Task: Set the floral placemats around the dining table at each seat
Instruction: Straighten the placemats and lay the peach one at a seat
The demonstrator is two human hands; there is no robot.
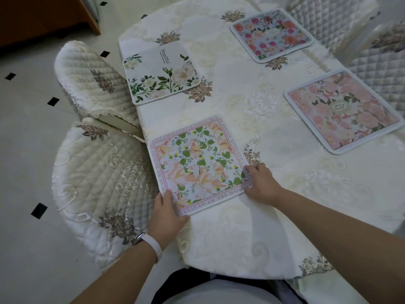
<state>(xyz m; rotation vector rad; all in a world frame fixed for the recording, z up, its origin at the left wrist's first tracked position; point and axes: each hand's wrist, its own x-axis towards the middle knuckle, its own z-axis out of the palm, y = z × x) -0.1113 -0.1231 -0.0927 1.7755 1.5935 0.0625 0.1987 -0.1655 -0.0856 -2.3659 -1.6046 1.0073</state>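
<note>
Peach-and-green placemat (200, 165), white placemat (161, 71), blue placemat (270, 35) and pink placemat (341, 111) lie flat, apart

Pale tile floor (26, 132) fills 9 o'clock, with small black diamond insets (39, 210) scattered over it. Brown wooden cabinet (43, 16) at 11 o'clock, standing on the floor. Cream embroidered tablecloth (241, 102) runs from centre to 3 o'clock, brown flower motifs (198, 92) stitched on it. White wristband (153, 244) on my wrist at 7 o'clock. My dark clothing (186, 281) at 6 o'clock.
</note>
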